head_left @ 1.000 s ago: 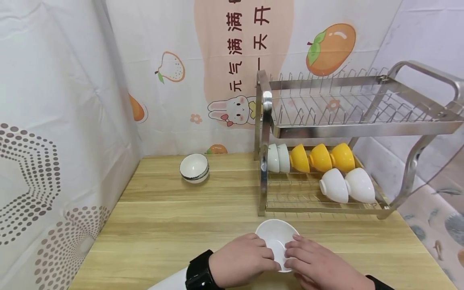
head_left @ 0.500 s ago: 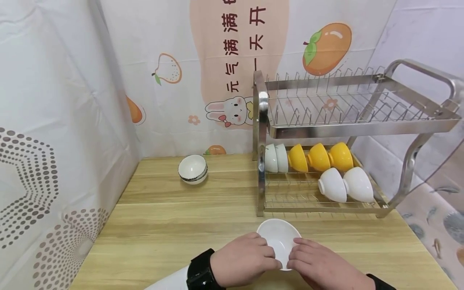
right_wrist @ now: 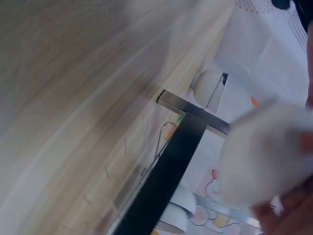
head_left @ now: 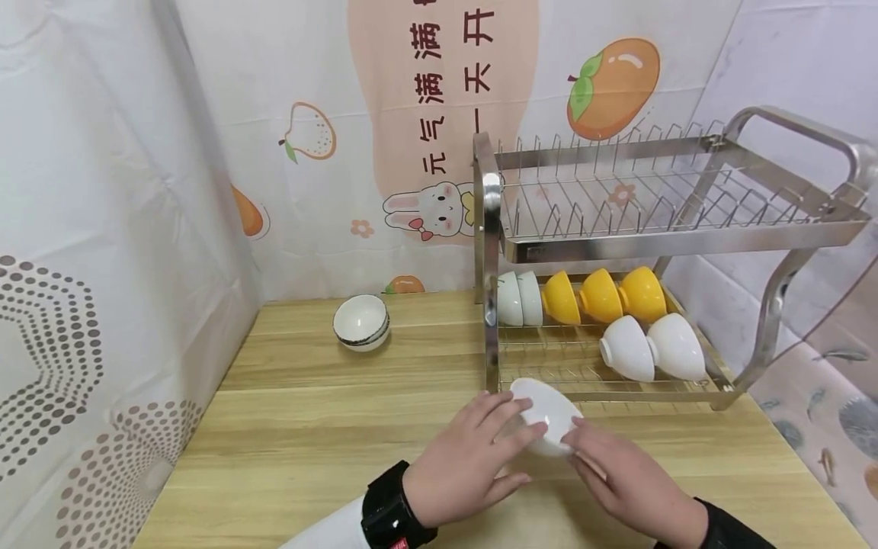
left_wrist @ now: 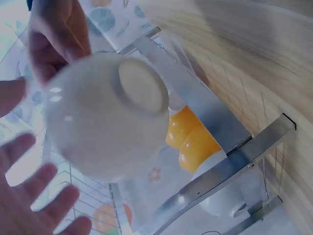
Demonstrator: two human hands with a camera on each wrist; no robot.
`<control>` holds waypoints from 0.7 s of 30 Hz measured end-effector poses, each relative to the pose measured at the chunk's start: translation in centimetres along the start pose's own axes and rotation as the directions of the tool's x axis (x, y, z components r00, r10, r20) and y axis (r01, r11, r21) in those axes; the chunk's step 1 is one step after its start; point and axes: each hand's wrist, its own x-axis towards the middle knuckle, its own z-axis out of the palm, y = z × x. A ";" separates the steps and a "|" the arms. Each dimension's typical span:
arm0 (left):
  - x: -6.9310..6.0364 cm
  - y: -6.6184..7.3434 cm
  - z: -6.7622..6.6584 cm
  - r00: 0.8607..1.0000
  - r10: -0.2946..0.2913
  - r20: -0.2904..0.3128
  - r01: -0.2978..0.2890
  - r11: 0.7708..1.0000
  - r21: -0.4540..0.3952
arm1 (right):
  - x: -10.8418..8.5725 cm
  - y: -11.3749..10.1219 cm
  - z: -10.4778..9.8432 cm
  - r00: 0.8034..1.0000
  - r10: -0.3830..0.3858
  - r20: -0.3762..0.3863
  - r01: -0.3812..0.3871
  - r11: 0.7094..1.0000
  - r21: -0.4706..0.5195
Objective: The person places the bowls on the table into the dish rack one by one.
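A white bowl [head_left: 554, 418] is tilted and held up off the table in front of the dish rack. My right hand [head_left: 631, 476] pinches its near right rim between thumb and fingers. My left hand [head_left: 473, 457] is at the bowl's left with fingers spread. In the left wrist view, the spread left fingers [left_wrist: 56, 208] appear apart from the bowl [left_wrist: 102, 127], whose foot ring faces that camera, and the right hand [left_wrist: 61, 36] grips the far rim. The right wrist view shows the bowl [right_wrist: 261, 156] blurred, with the right fingers partly out of frame.
A two-tier metal dish rack [head_left: 672, 244] stands at the right. Its lower tier holds pale bowls [head_left: 519, 299], yellow bowls [head_left: 600, 296] and white bowls [head_left: 675, 347] on their sides. Stacked white bowls [head_left: 361, 320] with dark rims stand at the back left of the wooden table [head_left: 295, 435].
The bowl has risen off the table toward the rack and tipped over. My left fingers have spread away from its rim, while my right hand has moved forward with the bowl.
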 end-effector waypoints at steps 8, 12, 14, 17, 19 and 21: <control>0.3 0.0 1.0 0.988 -0.154 0.027 0.154 0.988 -0.016 | 1.8 2.9 -0.9 0.799 0.601 0.032 -0.569 0.737 0.366; 0.5 0.0 1.7 0.976 -0.205 0.077 0.206 0.979 -0.003 | 2.3 5.0 -0.8 0.752 0.657 0.047 -0.616 0.677 0.402; 0.7 0.0 2.1 0.970 -0.222 0.099 0.223 0.975 0.000 | 2.5 5.8 -0.8 0.733 0.676 0.071 -0.644 0.658 0.391; 0.9 -0.1 2.7 0.965 -0.236 0.115 0.239 0.971 -0.005 | 2.7 6.8 -0.6 0.710 0.695 0.110 -0.677 0.633 0.375; 1.0 -0.2 3.0 0.963 -0.240 0.120 0.243 0.970 -0.006 | 2.8 7.2 -0.4 0.695 0.708 0.126 -0.696 0.618 0.365; 1.1 -0.3 3.2 0.962 -0.242 0.122 0.246 0.969 -0.012 | 2.9 7.7 -0.2 0.680 0.719 0.141 -0.714 0.608 0.348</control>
